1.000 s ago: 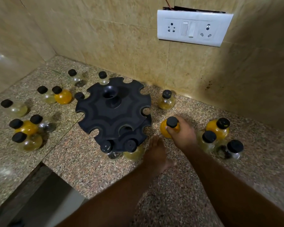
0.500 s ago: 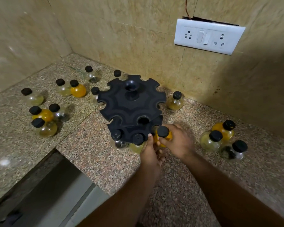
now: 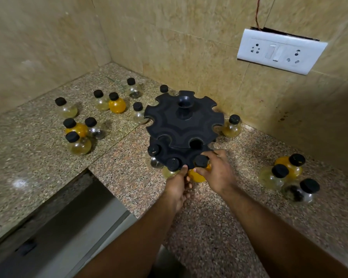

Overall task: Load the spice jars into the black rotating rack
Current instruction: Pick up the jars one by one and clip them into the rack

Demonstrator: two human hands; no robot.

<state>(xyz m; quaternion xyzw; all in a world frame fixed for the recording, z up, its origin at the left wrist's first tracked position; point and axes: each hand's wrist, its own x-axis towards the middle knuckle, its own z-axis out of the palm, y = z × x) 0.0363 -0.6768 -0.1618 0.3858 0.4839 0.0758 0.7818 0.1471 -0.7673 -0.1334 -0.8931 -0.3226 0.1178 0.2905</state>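
Note:
The black rotating rack (image 3: 184,125) stands on the granite counter with two slotted tiers. Two jars hang in the lower tier's front slots, a clear one (image 3: 154,155) and a pale yellow one (image 3: 172,167). My right hand (image 3: 217,173) is shut on an orange jar (image 3: 199,173) with a black cap, its neck at a lower-tier slot beside those two. My left hand (image 3: 178,183) touches the rack's front edge from below, fingers against the rim. Loose round jars with black caps stand left of the rack (image 3: 76,131) and at the right (image 3: 287,171).
A single pale jar (image 3: 232,126) stands behind the rack by the wall. A white socket plate (image 3: 279,52) hangs on the tiled wall. The counter's front edge drops off at the left (image 3: 84,171) to a lower grey surface.
My right hand carried the orange jar from the counter at the right over to the rack's front lower slot. My left hand rose to the rack's rim. The camera moved closer.

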